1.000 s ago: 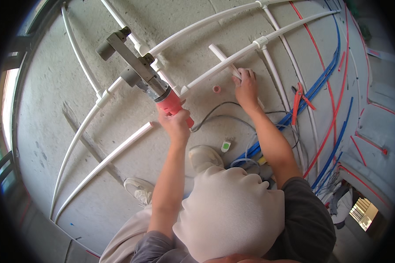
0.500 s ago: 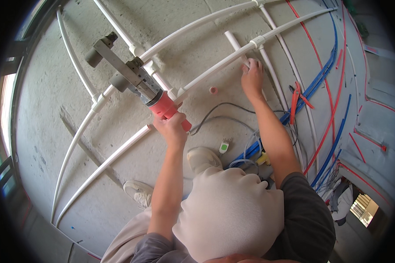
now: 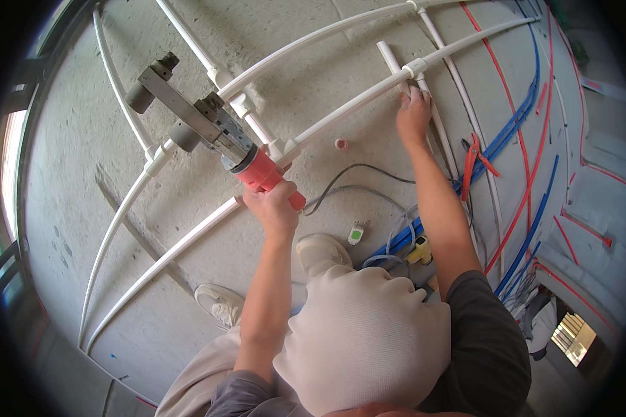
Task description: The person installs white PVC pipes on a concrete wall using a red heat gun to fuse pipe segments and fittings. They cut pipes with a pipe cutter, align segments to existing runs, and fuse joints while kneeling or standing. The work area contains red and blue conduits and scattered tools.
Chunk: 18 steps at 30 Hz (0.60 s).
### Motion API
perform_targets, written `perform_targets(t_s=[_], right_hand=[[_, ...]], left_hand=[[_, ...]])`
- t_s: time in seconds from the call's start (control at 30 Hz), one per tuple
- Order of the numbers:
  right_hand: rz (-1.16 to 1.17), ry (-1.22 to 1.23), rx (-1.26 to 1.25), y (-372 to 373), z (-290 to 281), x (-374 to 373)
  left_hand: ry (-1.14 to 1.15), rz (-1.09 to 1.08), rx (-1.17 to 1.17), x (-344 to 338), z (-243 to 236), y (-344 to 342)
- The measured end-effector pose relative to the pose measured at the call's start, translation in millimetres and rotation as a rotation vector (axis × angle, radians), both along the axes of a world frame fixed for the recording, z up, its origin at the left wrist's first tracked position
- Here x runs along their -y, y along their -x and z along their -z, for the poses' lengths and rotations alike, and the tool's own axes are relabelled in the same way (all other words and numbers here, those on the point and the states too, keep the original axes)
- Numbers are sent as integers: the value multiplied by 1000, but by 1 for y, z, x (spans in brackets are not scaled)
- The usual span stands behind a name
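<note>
My left hand [image 3: 271, 205] is wrapped round the red handle of a pipe fusion welder [image 3: 188, 115]. Its metal heating bar with dark grey sockets points up and left above the white pipes. My right hand [image 3: 414, 115] grips a short white pipe [image 3: 389, 59] at its near end, with the fingertips partly hidden. That pipe crosses the long white pipe [image 3: 355, 103] just left of a white tee fitting [image 3: 415, 67]. Below the welder, a separate white pipe [image 3: 167, 258] ends close to my left hand.
Red pipe cutters [image 3: 470, 167] lie right of my right forearm, beside blue tubing [image 3: 501, 139] and red tubing [image 3: 518, 208]. A dark cable [image 3: 355, 165] runs across the concrete floor from the welder. A small pinkish ring [image 3: 341, 144] and a yellow plug-like piece [image 3: 420, 251] lie nearby.
My right hand has moved right and slightly up, carrying the short white pipe closer to the tee fitting. The welder in my left hand has shifted slightly left.
</note>
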State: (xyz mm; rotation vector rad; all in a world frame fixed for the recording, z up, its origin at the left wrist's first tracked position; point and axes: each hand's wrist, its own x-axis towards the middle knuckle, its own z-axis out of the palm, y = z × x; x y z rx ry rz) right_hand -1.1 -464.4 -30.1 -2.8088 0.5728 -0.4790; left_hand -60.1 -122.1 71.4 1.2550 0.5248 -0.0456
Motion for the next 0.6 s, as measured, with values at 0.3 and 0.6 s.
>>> perform_targets(t_s=[0.3,0.6], right_hand=[[33,7,-15,-1,-4,0],[75,16,-83,-4,-1,-7]], left_hand=[[38,-11,9,-1,2,-1],[16,-42,46,0,-9,-6]])
